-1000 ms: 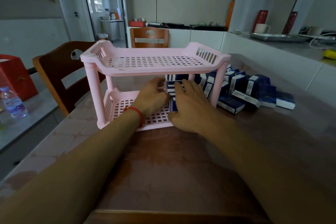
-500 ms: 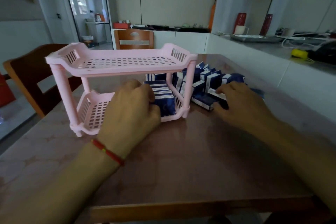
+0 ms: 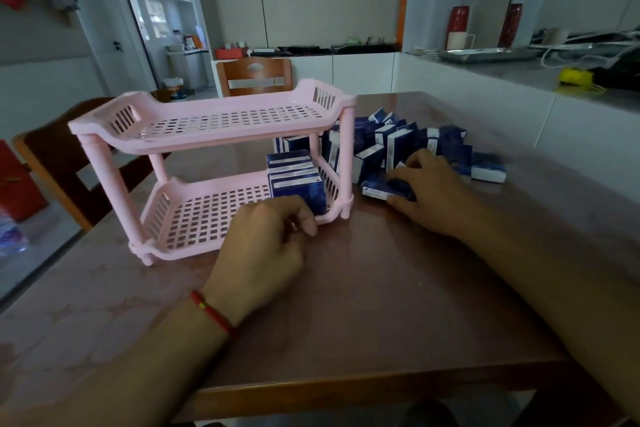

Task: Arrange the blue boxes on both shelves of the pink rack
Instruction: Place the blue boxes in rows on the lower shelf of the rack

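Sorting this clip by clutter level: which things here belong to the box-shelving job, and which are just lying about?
Job:
- pink rack
- boxes on the lower shelf
- loose box pile
- box under the right hand
- left hand, right hand

Lying about:
- chairs
- water bottle
- red vases
- white mug
- metal tray
- yellow item

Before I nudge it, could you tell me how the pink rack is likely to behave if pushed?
The pink rack looks like thin perforated plastic, so probably light and quick to slide. Its few blue boxes all sit at one end, so it may pivot.
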